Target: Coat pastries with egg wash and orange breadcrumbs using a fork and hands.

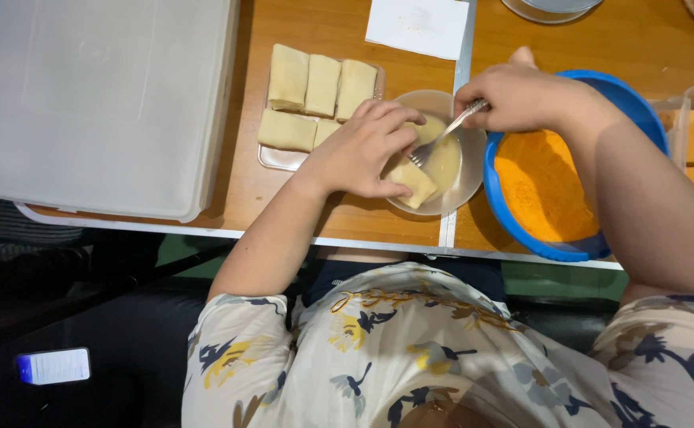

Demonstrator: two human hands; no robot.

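Over the clear bowl [467,170] of pale batter, left hand [363,150] pinches a folded roll [413,182] at the near rim; right hand [513,95] grips a fork [442,135], tines touching it. Best to turn the roll slowly, coat every face, let drips fall before the blue crumb bowl [601,87].

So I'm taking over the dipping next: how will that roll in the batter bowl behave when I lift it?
The roll lies partly in pale liquid in the bowl, so it is probably slick. The left hand steadies it while the right hand works a fork, which hints it slides. Its thin wrapper looks soft, so it may sag or tear.
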